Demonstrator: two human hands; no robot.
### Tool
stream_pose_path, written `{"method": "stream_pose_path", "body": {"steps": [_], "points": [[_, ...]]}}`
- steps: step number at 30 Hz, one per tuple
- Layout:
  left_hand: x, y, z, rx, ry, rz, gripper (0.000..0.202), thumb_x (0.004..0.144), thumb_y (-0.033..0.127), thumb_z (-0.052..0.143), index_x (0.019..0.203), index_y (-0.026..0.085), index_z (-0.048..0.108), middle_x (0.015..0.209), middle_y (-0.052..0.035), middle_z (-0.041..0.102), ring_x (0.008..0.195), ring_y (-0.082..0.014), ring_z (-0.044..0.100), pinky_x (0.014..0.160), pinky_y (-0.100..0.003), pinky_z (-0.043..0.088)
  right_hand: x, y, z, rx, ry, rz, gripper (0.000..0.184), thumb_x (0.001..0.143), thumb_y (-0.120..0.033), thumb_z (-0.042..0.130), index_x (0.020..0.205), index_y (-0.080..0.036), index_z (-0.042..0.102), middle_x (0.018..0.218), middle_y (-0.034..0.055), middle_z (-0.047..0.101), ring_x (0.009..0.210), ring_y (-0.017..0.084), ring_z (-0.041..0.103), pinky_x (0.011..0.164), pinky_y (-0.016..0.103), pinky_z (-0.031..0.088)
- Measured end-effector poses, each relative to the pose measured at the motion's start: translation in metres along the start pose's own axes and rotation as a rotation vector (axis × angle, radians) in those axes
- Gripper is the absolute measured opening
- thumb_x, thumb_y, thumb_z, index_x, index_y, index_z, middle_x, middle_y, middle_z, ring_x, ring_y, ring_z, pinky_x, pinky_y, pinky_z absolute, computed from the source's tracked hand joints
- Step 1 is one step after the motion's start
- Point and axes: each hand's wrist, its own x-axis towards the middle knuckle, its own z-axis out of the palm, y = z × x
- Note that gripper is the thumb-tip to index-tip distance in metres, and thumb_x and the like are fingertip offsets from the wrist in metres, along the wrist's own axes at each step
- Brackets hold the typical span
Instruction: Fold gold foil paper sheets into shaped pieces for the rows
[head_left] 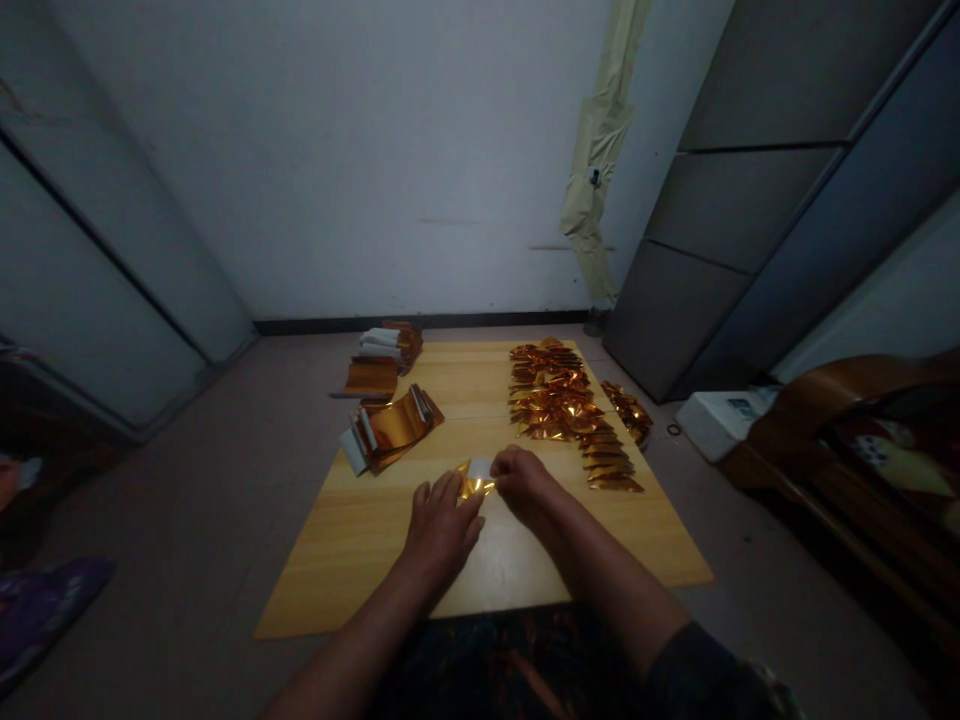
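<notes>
The left hand point(439, 530) and the right hand point(525, 485) came together over the middle of a pale wooden board point(352, 570) that lay on the floor point(169, 560), a little in from its near edge. Between them was a small folded piece of gold foil point(472, 487) with a white end, and both grips were closed on it: the left pinched the gold part, and the right held at the white end. Nearer the board's far left corner lay a fanned stack of gold foil sheets with white ends point(390, 430), and beyond it, at that corner, a smaller stack of gold and white packets point(386, 350). Towards the far right corner, crumpled gold foil pieces point(555, 400) ran in overlapping rows, continuing towards the right edge as a neat line of folded gold strips point(611, 465). Another gold pile point(628, 412) sat at the right edge, and a white box point(724, 420) stood on the floor well to the right.
</notes>
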Motion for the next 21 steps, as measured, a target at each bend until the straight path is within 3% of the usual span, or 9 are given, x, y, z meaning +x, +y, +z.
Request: {"method": "stream_pose_path", "body": {"steps": [5, 8, 10, 17, 19, 21], "points": [[0.001, 0.0, -0.002, -0.021, -0.014, -0.006, 0.034, 0.087, 0.032, 0.057, 0.12, 0.031, 0.064, 0.138, -0.0125, 0.053, 0.131, -0.0333, 0.043, 0.102, -0.056, 0.032, 0.001, -0.003, -0.004, 0.011, 0.009, 0.008, 0.026, 0.061, -0.003, 0.053, 0.076, -0.017, 0.069, 0.084, 0.0012, 0.063, 0.08, 0.014, 0.055, 0.067, 0.022, 0.037], [0.002, -0.001, -0.004, -0.021, 0.0, -0.008, 0.03, 0.087, 0.033, 0.057, 0.116, 0.032, 0.065, 0.136, -0.01, 0.055, 0.13, -0.0313, 0.044, 0.101, -0.055, 0.033, 0.001, -0.009, -0.005, -0.103, -0.017, 0.007, 0.014, 0.065, -0.016, 0.066, 0.078, -0.018, 0.069, 0.084, 0.001, 0.062, 0.078, 0.015, 0.053, 0.067, 0.024, 0.035], [0.003, -0.001, -0.006, -0.019, -0.003, -0.01, 0.028, 0.087, 0.033, 0.057, 0.114, 0.032, 0.066, 0.135, -0.0099, 0.056, 0.129, -0.0309, 0.045, 0.101, -0.054, 0.033, 0.0, -0.012, -0.005, -0.19, -0.003, -0.002, 0.019, 0.064, -0.023, 0.072, 0.082, -0.019, 0.069, 0.085, 0.0009, 0.062, 0.079, 0.016, 0.052, 0.068, 0.025, 0.033], [0.004, 0.0, -0.013, -0.041, -0.035, -0.016, 0.029, 0.086, 0.03, 0.058, 0.114, 0.032, 0.065, 0.136, -0.0095, 0.056, 0.129, -0.0306, 0.045, 0.101, -0.053, 0.034, 0.002, -0.011, -0.002, -0.199, 0.02, -0.003, 0.012, 0.071, -0.013, 0.06, 0.079, -0.02, 0.066, 0.085, 0.0005, 0.062, 0.079, 0.014, 0.052, 0.067, 0.023, 0.031], [0.004, -0.001, -0.012, -0.051, -0.033, -0.017, 0.031, 0.086, 0.03, 0.058, 0.116, 0.032, 0.065, 0.137, -0.0098, 0.055, 0.13, -0.0311, 0.044, 0.101, -0.054, 0.034, 0.003, -0.013, -0.002, -0.217, 0.004, 0.015, 0.006, 0.072, -0.019, 0.064, 0.078, -0.02, 0.065, 0.084, 0.0004, 0.061, 0.077, 0.014, 0.052, 0.065, 0.024, 0.03], [0.003, -0.002, -0.01, -0.058, -0.018, -0.009, 0.032, 0.086, 0.03, 0.057, 0.117, 0.032, 0.064, 0.138, -0.0099, 0.054, 0.13, -0.0315, 0.044, 0.101, -0.054, 0.033, 0.004, -0.016, -0.001, -0.271, 0.005, 0.032, 0.012, 0.07, -0.027, 0.069, 0.079, -0.021, 0.065, 0.084, 0.0006, 0.061, 0.077, 0.015, 0.052, 0.064, 0.024, 0.029]]}}
